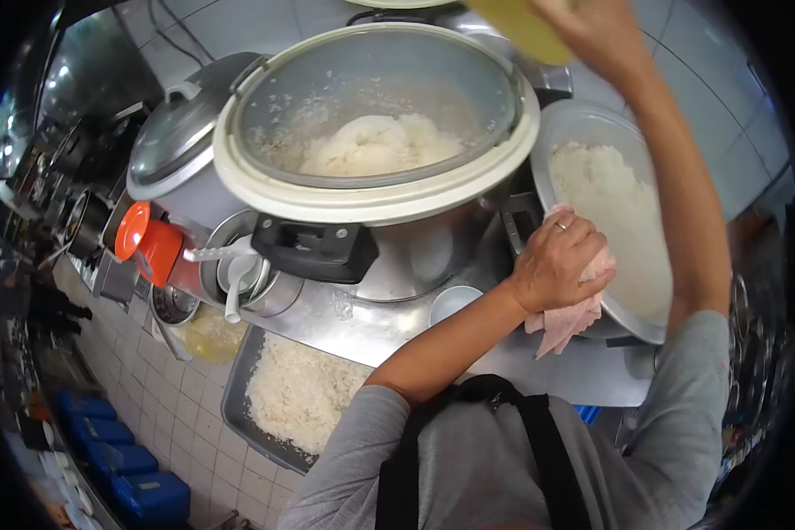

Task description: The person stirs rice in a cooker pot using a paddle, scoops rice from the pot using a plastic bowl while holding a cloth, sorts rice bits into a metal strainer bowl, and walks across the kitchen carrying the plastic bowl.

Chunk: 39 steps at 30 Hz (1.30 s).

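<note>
A crumpled pink cloth (574, 322) is bunched in my left hand (561, 256), which rests at the near-left rim of an oval-looking metal pot (605, 110) with white rice (614, 221) in it. Raised at the top right, my right hand (596, 40) grips a flat, yellow rounded thing (526, 31), partly cut off by the frame edge; its exact kind does not show. Left of both hands stands a large rice cooker (415, 256) with a cream rim and a mound of rice (375, 146) showing under its clear cover (283, 97).
A lidded pot (194, 132) stands behind at the left, near an orange container (157, 252) and metal pots with white ladles (236, 287). Below the steel counter (371, 331) sits a grey tub (238, 397) of rice. A small white bowl (455, 302) is beside my left forearm.
</note>
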{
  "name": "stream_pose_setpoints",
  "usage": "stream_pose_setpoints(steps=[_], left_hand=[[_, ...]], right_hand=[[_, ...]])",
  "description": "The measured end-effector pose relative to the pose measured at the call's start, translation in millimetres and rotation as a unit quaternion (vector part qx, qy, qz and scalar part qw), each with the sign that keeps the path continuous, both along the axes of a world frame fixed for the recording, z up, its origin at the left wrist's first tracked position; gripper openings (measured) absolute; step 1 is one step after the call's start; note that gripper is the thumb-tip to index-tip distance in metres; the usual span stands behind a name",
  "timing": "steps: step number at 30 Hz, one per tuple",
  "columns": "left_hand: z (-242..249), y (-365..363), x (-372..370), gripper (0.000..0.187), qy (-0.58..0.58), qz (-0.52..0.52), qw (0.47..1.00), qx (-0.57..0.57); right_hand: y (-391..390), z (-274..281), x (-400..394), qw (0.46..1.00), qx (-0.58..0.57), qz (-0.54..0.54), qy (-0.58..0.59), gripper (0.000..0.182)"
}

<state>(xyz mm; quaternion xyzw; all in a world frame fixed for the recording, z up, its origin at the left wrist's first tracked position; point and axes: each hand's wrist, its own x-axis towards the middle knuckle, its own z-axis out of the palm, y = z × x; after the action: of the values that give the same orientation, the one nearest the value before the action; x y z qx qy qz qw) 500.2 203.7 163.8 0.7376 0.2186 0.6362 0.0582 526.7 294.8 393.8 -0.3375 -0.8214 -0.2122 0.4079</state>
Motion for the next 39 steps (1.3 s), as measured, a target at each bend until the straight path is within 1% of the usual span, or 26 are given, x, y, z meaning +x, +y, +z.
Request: stream_pose_setpoints(steps=[1, 2, 4, 6, 7, 8, 10, 12, 13, 14, 15, 17, 18, 20, 21, 23, 24, 26, 27, 29, 30, 32, 35, 36, 38, 39], left_hand=[[-1, 1, 0, 0.026, 0.007, 0.016, 1.0, 0.013], [0, 3, 3, 0.026, 0.013, 0.021, 0.999, 0.027], [0, 2, 3, 0.027, 0.011, 0.018, 1.0, 0.009], [-5, 6, 5, 0.027, 0.054, 0.026, 0.998, 0.012], [-3, 6, 6, 0.026, 0.051, 0.026, 0.998, 0.019], [1, 5, 7, 0.019, 0.044, 0.019, 0.998, 0.028], [1, 5, 8, 0.017, 0.045, 0.005, 0.999, 0.007], [-1, 6, 9, 0.017, 0.044, -0.005, 0.999, -0.003], [-2, 6, 9, 0.021, 0.035, -0.012, 0.999, -0.021], [-3, 3, 9, 0.026, 0.027, -0.019, 0.999, -0.036], [-4, 3, 9, 0.026, 0.03, -0.019, 0.999, -0.037], [-5, 4, 13, 0.028, 0.019, 0.01, 1.0, -0.01], [-5, 4, 13, 0.028, 0.019, 0.015, 1.0, -0.011], [-4, 2, 13, 0.029, 0.032, 0.049, 0.998, -0.008], [-5, 1, 12, 0.029, 0.035, 0.054, 0.998, -0.013], [-4, 2, 13, 0.029, 0.031, 0.055, 0.998, -0.01], [-5, 3, 15, 0.029, 0.031, 0.059, 0.998, -0.011], [-8, 6, 15, 0.028, 0.024, 0.055, 0.998, 0.0], [-7, 7, 14, 0.028, 0.024, 0.059, 0.998, 0.002], [-7, 6, 13, 0.026, 0.03, 0.054, 0.998, -0.001], [-9, 6, 13, 0.026, 0.032, 0.055, 0.998, -0.002], [-10, 8, 15, 0.024, 0.024, 0.063, 0.998, 0.013], [-9, 7, 15, 0.022, 0.021, 0.066, 0.998, 0.013], [-10, 7, 15, 0.022, 0.022, 0.065, 0.998, 0.014], [-10, 8, 14, 0.021, 0.023, 0.061, 0.998, 0.008], [-10, 7, 14, 0.021, 0.021, 0.061, 0.998, 0.01]], right_hand=[[2, -2, 30, 1.0, -0.005, -0.017, 0.001, 0.05], [1, -4, 65, 0.997, -0.032, -0.073, -0.015, 0.049], [-8, -21, 138, 0.98, -0.077, -0.18, -0.029, 0.049], [10, -61, 217, 0.934, -0.209, -0.273, -0.101, 0.041], [20, -82, 257, 0.919, -0.236, -0.292, -0.122, 0.043], [23, -102, 288, 0.905, -0.261, -0.303, -0.143, 0.046], [15, -137, 304, 0.89, -0.293, -0.323, -0.129, 0.047], [15, -151, 297, 0.881, -0.324, -0.324, -0.115, 0.048], [11, -155, 282, 0.874, -0.417, -0.249, -0.009, 0.048], [6, -158, 275, 0.847, -0.495, -0.166, 0.099, 0.047], [8, -170, 276, 0.846, -0.497, -0.165, 0.101, 0.047], [21, -196, 277, 0.813, -0.561, 0.04, 0.151, 0.044], [19, -199, 269, 0.812, -0.563, 0.044, 0.149, 0.044], [5, -204, 233, 0.818, -0.561, -0.018, 0.128, 0.041], [-4, -197, 214, 0.815, -0.565, -0.012, 0.127, 0.041], [-22, -170, 188, 0.763, -0.63, -0.07, 0.124, 0.039], [-13, -180, 197, 0.763, -0.632, -0.067, 0.122, 0.039], [22, -215, 222, 0.798, -0.59, 0.118, 0.015, 0.039], [32, -225, 223, 0.799, -0.589, 0.122, 0.013, 0.039], [43, -239, 221, 0.725, -0.666, 0.13, 0.117, 0.043], [40, -238, 216, 0.724, -0.667, 0.133, 0.118, 0.043], [28, -219, 202, 0.657, -0.736, 0.07, 0.146, 0.055], [5, -201, 195, 0.644, -0.746, 0.08, 0.147, 0.058], [5, -205, 198, 0.646, -0.745, 0.079, 0.148, 0.058], [8, -218, 213, 0.623, -0.758, 0.061, 0.183, 0.058], [4, -221, 220, 0.625, -0.757, 0.06, 0.182, 0.058]])
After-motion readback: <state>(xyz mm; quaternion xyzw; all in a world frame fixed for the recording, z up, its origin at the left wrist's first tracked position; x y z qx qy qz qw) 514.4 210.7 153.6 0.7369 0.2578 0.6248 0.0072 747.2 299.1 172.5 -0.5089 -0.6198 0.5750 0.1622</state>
